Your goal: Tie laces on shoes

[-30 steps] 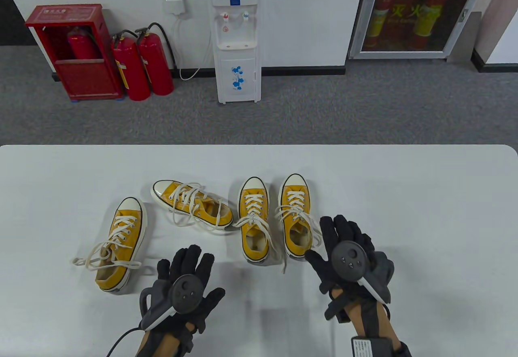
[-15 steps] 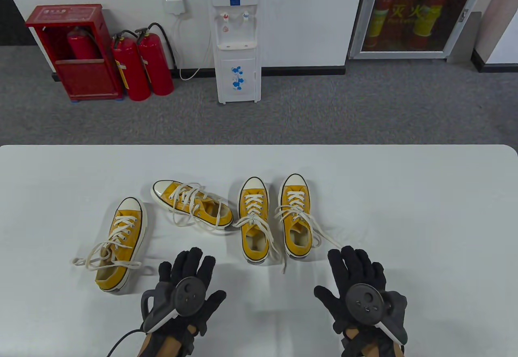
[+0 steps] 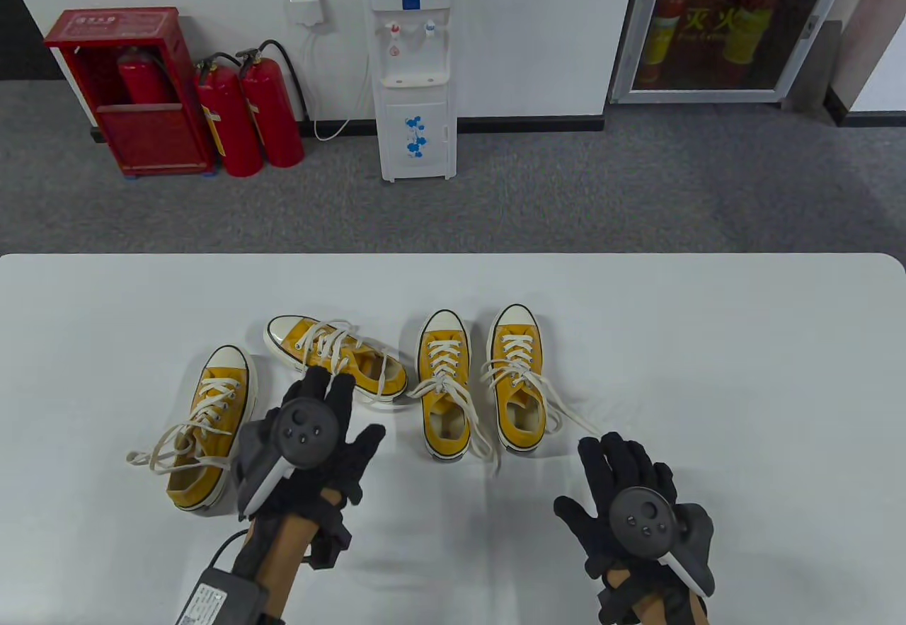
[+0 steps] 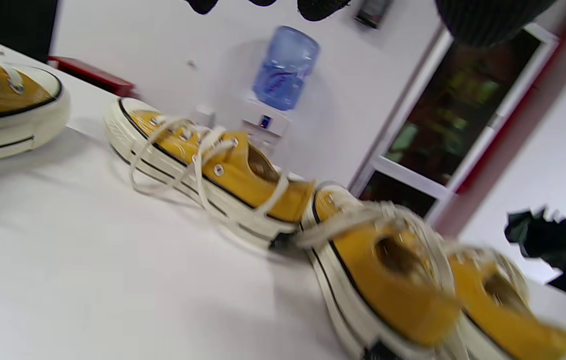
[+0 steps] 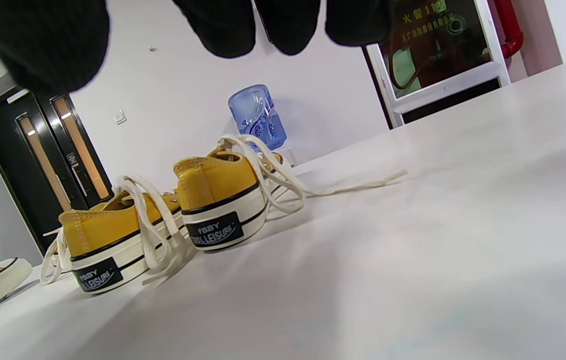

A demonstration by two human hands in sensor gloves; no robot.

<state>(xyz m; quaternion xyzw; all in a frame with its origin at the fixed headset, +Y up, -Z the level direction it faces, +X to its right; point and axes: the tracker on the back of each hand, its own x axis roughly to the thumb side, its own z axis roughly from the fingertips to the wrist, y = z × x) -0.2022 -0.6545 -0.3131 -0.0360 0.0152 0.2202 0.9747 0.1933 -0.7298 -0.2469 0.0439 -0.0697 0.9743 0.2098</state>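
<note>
Four yellow canvas shoes with white laces lie on the white table (image 3: 708,342). The far-left shoe (image 3: 212,427) has loose laces. A second shoe (image 3: 336,358) lies tilted on its side, also in the left wrist view (image 4: 213,170). A pair stands side by side: the middle shoe (image 3: 444,384) and the right shoe (image 3: 519,377), whose loose lace (image 3: 577,418) trails right. My left hand (image 3: 322,391) is open and empty, its fingers over the tilted shoe's heel end. My right hand (image 3: 619,462) is open and empty, palm down, just short of the lace end.
The pair's heels show in the right wrist view (image 5: 218,205), with the loose lace end (image 5: 363,186) on the table. A water dispenser (image 3: 414,66) and red fire extinguishers (image 3: 248,115) stand on the floor beyond the table's far edge.
My right hand drew back from the right shoe toward the near edge, leaving its lace trailing right. My left hand then moved forward to the tilted shoe.
</note>
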